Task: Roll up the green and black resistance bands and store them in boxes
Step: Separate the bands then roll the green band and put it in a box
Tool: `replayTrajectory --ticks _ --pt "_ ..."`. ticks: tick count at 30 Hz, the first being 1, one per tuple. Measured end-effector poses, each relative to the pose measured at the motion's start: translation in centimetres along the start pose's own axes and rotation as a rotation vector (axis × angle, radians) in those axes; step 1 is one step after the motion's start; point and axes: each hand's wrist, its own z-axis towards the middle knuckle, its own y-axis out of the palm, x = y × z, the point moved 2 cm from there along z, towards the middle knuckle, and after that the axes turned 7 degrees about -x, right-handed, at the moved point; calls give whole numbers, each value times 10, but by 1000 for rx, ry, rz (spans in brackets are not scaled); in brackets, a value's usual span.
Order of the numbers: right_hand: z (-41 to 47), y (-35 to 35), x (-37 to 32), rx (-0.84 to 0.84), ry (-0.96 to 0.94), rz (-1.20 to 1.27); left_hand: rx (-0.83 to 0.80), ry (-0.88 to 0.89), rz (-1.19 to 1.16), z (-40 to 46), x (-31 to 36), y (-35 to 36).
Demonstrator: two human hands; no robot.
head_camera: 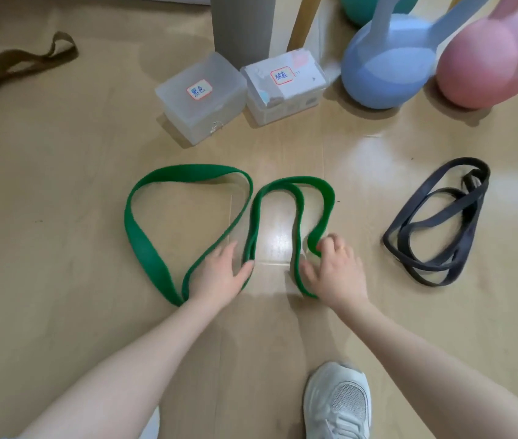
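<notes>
Light wood floor (pixel 61 191). Green band (pixel 143 245) lies in loose loops at centre; left hand (pixel 219 274) rests flat on it, fingers straight; right hand (pixel 336 264) curls round its right loop. Black band (pixel 441 223) is piled well right. Two lidded clear boxes (pixel 200 96) stand beyond. Kettlebells (pixel 387 64) blurred, cut off at top.

Head camera looks steeply down, close over the wooden floor (pixel 61 248).

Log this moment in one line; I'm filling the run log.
stage: rolling not begun | left hand: flat on green resistance band | right hand: gripping band | black resistance band: untouched
</notes>
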Motion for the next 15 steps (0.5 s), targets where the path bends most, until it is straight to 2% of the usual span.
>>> replayTrajectory --ticks 2,3,6,8,13,15 --pt "20 -20 -12 124 -41 126 120 108 -45 4 6 -20" --pt "32 -27 -19 135 -78 146 153 128 -49 9 9 -30" --pt "67 -40 -43 7 -199 80 181 106 -32 28 20 -53" --pt "89 -42 -53 -69 -249 -10 167 118 59 42 25 -62" --pt "134 -34 -67 -227 -256 -155 182 87 300 86 21 -82" --pt "139 -29 -72 -230 -277 -220 157 97 353 102 23 -83"
